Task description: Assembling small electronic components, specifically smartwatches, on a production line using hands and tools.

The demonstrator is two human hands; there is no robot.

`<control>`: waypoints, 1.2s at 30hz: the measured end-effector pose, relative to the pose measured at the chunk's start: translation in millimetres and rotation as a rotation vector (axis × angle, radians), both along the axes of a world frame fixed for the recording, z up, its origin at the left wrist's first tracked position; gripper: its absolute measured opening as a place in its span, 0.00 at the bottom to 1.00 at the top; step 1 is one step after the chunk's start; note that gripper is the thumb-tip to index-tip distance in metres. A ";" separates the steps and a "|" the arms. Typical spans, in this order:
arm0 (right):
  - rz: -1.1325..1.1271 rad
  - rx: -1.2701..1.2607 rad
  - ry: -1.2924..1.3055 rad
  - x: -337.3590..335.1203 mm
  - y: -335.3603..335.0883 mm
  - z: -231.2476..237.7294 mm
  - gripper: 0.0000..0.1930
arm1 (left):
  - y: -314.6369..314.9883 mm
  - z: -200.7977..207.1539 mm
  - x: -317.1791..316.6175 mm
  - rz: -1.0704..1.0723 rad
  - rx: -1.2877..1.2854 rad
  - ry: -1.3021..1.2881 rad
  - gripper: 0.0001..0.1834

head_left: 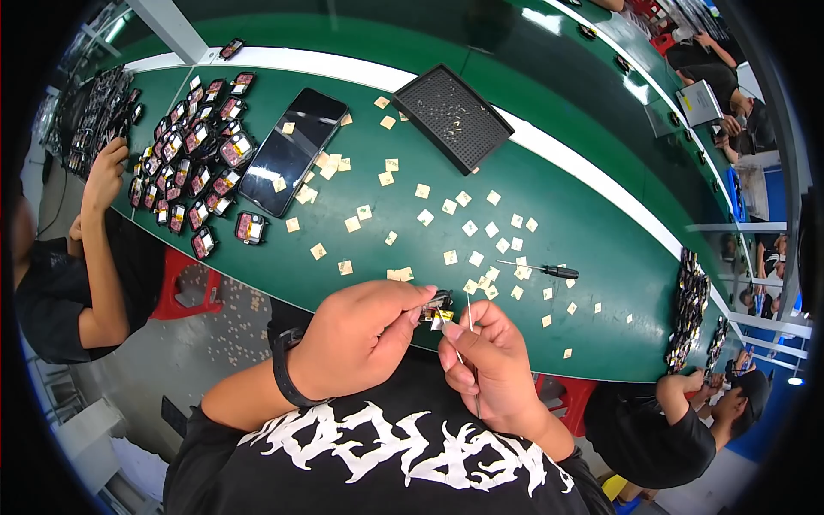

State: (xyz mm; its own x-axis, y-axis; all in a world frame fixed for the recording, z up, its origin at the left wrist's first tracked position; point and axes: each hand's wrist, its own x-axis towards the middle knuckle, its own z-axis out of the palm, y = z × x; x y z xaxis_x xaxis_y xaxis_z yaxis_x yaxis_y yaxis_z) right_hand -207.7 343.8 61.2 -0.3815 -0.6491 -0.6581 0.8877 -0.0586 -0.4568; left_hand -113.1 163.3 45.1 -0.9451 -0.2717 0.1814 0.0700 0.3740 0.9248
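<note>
My left hand (360, 330) pinches a small black electronic unit (440, 302) with a bit of yellow tape on it, just off the table's near edge. The fingers cover much of the unit. In my right hand (493, 360) is a pair of thin metal tweezers (469, 324), its tips up beside the unit. Whether the tips touch it I cannot tell. Small cream-coloured square pieces (450, 257) lie scattered over the green table (378, 249) beyond my hands. A screwdriver (560, 272) with a black handle rests to the right among them.
A heap of similar black units (193, 146) is at the left, beside a dark smartphone (293, 154). A black perforated tray (453, 118) holding small bits sits at the back. One person (99, 257) works at the left, another (687, 421) at the right near more piled units (689, 309).
</note>
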 end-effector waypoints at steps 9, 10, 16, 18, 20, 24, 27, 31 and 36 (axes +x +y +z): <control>0.086 0.133 0.418 7.8 4.6 -9.1 0.08 | -3.7 -4.2 1.5 -0.019 0.703 -0.316 0.12; 0.054 0.125 0.504 7.3 5.6 -10.5 0.08 | -3.8 -3.5 1.6 -0.013 0.703 -0.314 0.12; 0.049 0.124 0.571 2.3 18.6 -18.6 0.09 | 1.5 -2.4 2.1 -0.042 0.790 -0.258 0.12; 0.073 0.177 0.570 3.6 11.4 -13.7 0.08 | 3.2 -2.6 3.7 -0.047 0.752 -0.284 0.12; 0.074 0.236 0.574 3.2 5.1 -11.7 0.06 | 3.7 -2.8 3.4 -0.057 0.717 -0.292 0.12; 0.078 0.229 0.692 5.5 4.1 -9.5 0.06 | 7.7 -10.2 3.3 -0.075 0.706 -0.234 0.13; 0.041 0.309 0.787 9.4 2.5 -13.4 0.06 | 10.5 -12.5 4.0 -0.050 0.721 -0.276 0.11; 0.116 0.406 1.192 8.4 7.9 -24.8 0.12 | 13.8 -18.4 2.5 -0.065 0.679 -0.264 0.10; 0.173 0.428 1.330 6.9 6.0 -19.4 0.12 | 15.3 -17.3 2.9 -0.038 0.649 -0.247 0.10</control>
